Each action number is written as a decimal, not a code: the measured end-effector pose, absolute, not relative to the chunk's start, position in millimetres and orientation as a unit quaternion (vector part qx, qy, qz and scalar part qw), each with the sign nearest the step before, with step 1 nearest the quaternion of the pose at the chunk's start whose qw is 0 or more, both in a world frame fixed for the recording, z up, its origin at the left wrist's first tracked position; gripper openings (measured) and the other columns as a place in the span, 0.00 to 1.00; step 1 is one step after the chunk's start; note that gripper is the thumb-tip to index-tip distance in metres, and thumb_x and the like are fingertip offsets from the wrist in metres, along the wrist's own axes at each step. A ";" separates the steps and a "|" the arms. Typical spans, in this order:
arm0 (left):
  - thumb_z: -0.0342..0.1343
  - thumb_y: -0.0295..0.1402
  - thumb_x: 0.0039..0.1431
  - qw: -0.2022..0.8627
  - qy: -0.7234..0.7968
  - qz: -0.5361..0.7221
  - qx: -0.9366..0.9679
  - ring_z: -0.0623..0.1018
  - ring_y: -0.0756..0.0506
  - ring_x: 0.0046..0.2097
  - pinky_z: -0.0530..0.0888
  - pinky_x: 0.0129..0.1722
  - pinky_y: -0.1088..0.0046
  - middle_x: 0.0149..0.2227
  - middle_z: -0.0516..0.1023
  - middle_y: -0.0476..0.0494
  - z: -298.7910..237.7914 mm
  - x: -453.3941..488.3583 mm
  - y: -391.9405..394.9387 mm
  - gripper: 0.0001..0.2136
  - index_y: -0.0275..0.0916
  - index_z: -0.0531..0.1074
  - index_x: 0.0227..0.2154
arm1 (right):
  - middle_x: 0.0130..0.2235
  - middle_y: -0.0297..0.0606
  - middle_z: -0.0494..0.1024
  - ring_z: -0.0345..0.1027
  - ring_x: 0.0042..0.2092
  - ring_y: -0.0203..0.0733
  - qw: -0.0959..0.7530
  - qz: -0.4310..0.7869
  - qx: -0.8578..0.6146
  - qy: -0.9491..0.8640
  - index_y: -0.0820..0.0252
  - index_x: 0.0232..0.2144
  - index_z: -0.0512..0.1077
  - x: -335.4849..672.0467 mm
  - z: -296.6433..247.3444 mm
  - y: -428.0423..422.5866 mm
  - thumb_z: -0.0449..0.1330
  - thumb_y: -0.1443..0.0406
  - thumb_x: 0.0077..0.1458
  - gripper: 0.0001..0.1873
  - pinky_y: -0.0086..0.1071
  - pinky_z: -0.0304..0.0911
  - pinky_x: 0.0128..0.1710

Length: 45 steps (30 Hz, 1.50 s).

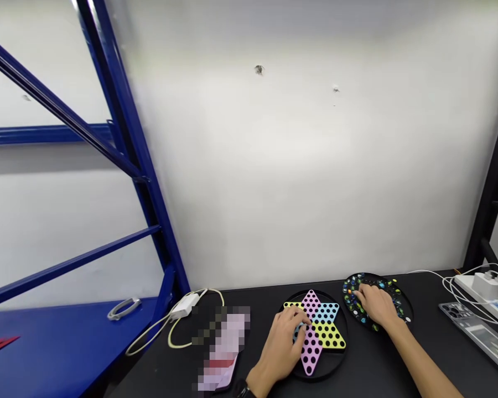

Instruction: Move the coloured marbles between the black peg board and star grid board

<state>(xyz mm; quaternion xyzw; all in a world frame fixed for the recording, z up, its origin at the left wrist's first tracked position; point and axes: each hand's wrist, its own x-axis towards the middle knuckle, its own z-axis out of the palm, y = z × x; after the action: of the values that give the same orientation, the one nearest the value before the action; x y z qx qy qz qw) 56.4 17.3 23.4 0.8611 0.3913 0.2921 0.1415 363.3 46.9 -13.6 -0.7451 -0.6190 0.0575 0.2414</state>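
Observation:
A star-shaped Chinese checkers board (330, 335) with pink, yellow and blue points full of dark holes lies in a round black tray. My left hand (283, 340) rests over its left side, covering part of the blue and yellow points. Its thumb and index finger come close together near the board's middle; anything between them is too small to make out. To the right, my right hand (377, 304) reaches down into a round black tray lid (407, 303) scattered with glass marbles (354, 312). Its fingers curl down among the marbles, and the fingertips are partly hidden.
A phone (228, 359), partly pixelated, lies left of the board, near a white charger (185, 305) with its cable. On the right are another phone (477, 334) and a power strip (487, 296) with tangled cords. A blue metal frame (145, 166) stands left; a white wall (294, 193) closes the back.

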 end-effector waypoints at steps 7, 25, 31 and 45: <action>0.47 0.28 0.63 0.154 0.393 0.284 0.861 0.73 0.43 0.49 0.68 0.52 0.62 0.44 0.75 0.46 23.5 57.7 17.2 0.09 0.45 0.71 0.38 | 0.19 0.26 0.61 0.46 0.15 0.28 0.647 0.519 -0.457 -0.322 0.57 0.26 0.65 369.4 0.4 46.3 0.52 0.46 0.56 0.22 0.24 0.41 0.14; 0.50 0.29 0.61 0.155 0.396 0.282 0.860 0.74 0.43 0.48 0.69 0.50 0.64 0.44 0.76 0.47 20.6 59.2 19.4 0.08 0.46 0.72 0.38 | 0.21 0.31 0.62 0.56 0.26 0.35 0.372 0.093 -0.569 -0.727 0.58 0.17 0.54 257.4 -21.6 29.6 0.46 0.54 0.65 0.26 0.31 0.48 0.29; 0.50 0.29 0.61 0.159 0.397 0.282 0.859 0.74 0.43 0.48 0.70 0.49 0.65 0.44 0.76 0.47 22.8 59.7 18.3 0.08 0.45 0.73 0.37 | 0.27 0.34 0.67 0.61 0.31 0.38 0.328 0.031 -0.583 -0.743 0.57 0.19 0.60 260.7 -16.8 25.0 0.47 0.58 0.65 0.22 0.32 0.54 0.34; 0.50 0.29 0.61 0.154 0.395 0.286 0.859 0.75 0.43 0.47 0.70 0.49 0.65 0.43 0.76 0.47 24.7 59.0 16.7 0.07 0.45 0.73 0.37 | 0.31 0.35 0.71 0.65 0.34 0.41 0.371 0.113 -0.625 -0.677 0.54 0.26 0.64 322.8 26.0 8.4 0.45 0.56 0.64 0.17 0.33 0.57 0.35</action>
<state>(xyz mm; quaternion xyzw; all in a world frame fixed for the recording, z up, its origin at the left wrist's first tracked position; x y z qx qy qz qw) 59.0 16.7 24.7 0.8593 0.3950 0.2862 0.1541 322.8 8.4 26.0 -0.6253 -0.6773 0.1127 0.3708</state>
